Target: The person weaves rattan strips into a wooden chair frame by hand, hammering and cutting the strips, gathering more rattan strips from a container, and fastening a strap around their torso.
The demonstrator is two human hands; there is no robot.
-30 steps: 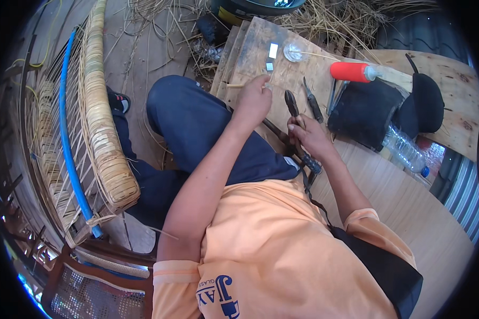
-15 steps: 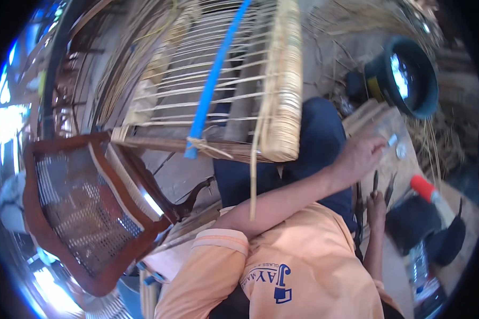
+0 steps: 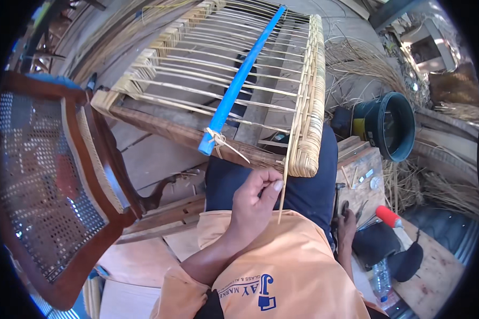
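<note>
My left hand [image 3: 258, 204] is in front of the woven frame, its fingers pinched at a loose rattan strand [image 3: 282, 202] hanging from the near right corner. The frame has a thick wrapped right rail [image 3: 310, 133], thin crosswise strands and a wooden near bar [image 3: 170, 127]. A blue rod [image 3: 242, 80] lies lengthwise over the strands, tied with rattan at its near end. At lower right my right hand [image 3: 347, 223] is closed on a dark tool [image 3: 345, 207], partly hidden, beside a wooden board [image 3: 367, 191] with small pieces on it.
A caned wooden chair [image 3: 77, 212] stands at the left. A dark bucket [image 3: 394, 101] and loose straw [image 3: 356, 58] lie beyond the frame to the right. A red cylinder [image 3: 387, 215], black bag [image 3: 372, 244] and plastic bottle [image 3: 381, 279] are at lower right. My legs are under the frame.
The view has swung left onto the woven frame. My left hand has moved from above the board to the loose strand. My right hand still grips a tool at the right.
</note>
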